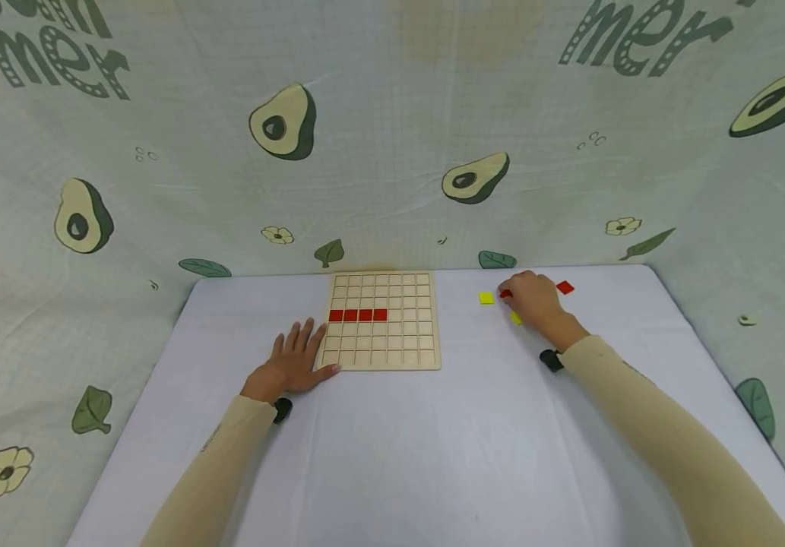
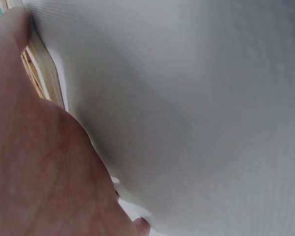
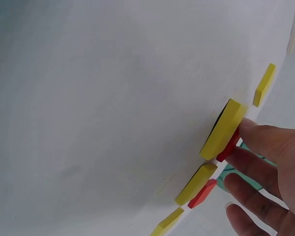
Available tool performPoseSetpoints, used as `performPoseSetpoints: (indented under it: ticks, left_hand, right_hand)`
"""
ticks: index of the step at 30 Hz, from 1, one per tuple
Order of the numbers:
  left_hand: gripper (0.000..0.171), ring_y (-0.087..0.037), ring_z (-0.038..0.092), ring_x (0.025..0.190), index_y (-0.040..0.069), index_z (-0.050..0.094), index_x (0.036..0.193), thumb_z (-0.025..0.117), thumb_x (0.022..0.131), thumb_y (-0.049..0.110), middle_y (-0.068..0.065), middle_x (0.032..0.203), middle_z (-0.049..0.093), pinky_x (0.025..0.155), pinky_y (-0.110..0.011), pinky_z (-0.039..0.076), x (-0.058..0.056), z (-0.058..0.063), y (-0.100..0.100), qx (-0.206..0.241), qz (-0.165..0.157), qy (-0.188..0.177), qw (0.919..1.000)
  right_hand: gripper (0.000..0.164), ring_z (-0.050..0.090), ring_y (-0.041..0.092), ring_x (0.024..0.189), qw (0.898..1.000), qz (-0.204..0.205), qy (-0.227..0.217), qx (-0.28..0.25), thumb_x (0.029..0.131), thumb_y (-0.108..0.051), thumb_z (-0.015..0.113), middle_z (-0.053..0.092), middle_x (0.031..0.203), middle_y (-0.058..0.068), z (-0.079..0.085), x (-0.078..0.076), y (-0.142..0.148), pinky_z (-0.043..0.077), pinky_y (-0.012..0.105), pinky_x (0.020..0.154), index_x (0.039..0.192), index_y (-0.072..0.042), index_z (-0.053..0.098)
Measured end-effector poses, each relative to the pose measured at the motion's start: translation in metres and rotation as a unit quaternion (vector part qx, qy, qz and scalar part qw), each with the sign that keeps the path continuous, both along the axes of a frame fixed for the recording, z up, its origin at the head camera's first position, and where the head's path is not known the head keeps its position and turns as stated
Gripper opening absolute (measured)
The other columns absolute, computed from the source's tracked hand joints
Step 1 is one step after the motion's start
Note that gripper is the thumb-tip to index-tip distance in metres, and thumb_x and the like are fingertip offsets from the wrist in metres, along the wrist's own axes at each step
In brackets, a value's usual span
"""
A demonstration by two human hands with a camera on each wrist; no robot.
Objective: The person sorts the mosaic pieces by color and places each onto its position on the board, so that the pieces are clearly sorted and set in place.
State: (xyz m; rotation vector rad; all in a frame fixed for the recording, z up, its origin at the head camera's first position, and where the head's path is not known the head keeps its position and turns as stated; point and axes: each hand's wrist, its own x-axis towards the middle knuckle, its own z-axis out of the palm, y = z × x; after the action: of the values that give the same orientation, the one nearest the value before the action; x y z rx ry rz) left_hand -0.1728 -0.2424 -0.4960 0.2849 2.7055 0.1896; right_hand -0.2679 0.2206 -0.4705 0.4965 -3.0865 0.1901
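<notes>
A pale wooden grid board [image 1: 406, 342] lies on the white table, with several red square tiles [image 1: 365, 314] in a row from its left side. My left hand [image 1: 291, 365] rests with spread fingers at the board's left edge, its thumb at the lower left corner. Right of the board, my right hand [image 1: 534, 302] pinches a red tile [image 1: 505, 294] between thumb and fingers. One yellow tile [image 1: 485, 298] lies left of that hand, and another yellow tile [image 1: 516, 318] shows partly beneath it. In the right wrist view, a yellow tile [image 3: 223, 129] partly hides the pinched red one.
Another red tile [image 1: 565, 287] lies to the right of my right hand. More loose tiles, a yellow one [image 3: 196, 183] and a red one [image 3: 203, 193], appear in the right wrist view. A patterned cloth [image 1: 378, 137] hangs behind the table [image 1: 392, 456] and at its sides.
</notes>
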Motion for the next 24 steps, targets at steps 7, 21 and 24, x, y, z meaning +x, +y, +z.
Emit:
performPoseSetpoints:
  ticks: [7,21,24]
  left_hand:
    - [0.095,-0.052,-0.001,0.160,0.002,0.008,0.169,0.051,0.106,0.058,-0.028,0.175,-0.001,0.126,-0.069,0.003,-0.0001,-0.0007,-0.0003,0.001,-0.002,0.001,1.0000]
    - [0.095,-0.052,0.001,0.160,0.002,0.010,0.169,0.052,0.105,0.059,-0.028,0.175,0.001,0.126,-0.069,0.004,-0.0002,-0.0033,-0.0013,0.001,-0.004,0.007,1.0000]
    - [0.096,-0.052,0.001,0.160,0.002,0.010,0.169,0.052,0.105,0.059,-0.028,0.175,0.001,0.126,-0.069,0.004,0.0002,-0.0024,-0.0009,0.002,-0.003,0.008,1.0000]
  right_hand:
    - [0.025,0.068,0.041,0.108,1.000,-0.003,0.003,0.015,0.097,-0.007,0.077,0.077,0.114,0.021,0.0011,0.0031,-0.0032,0.059,0.054,0.090,0.121,0.000,0.078]
    - [0.021,0.064,0.042,0.112,0.998,0.035,0.025,0.048,0.097,-0.005,0.076,0.074,0.112,0.020,-0.0037,0.0057,0.0008,0.058,0.056,0.094,0.117,0.000,0.079]
    - [0.022,0.063,0.042,0.113,0.998,0.038,0.028,0.043,0.097,-0.006,0.076,0.074,0.113,0.021,-0.0011,0.0075,0.0022,0.057,0.056,0.097,0.118,0.000,0.079]
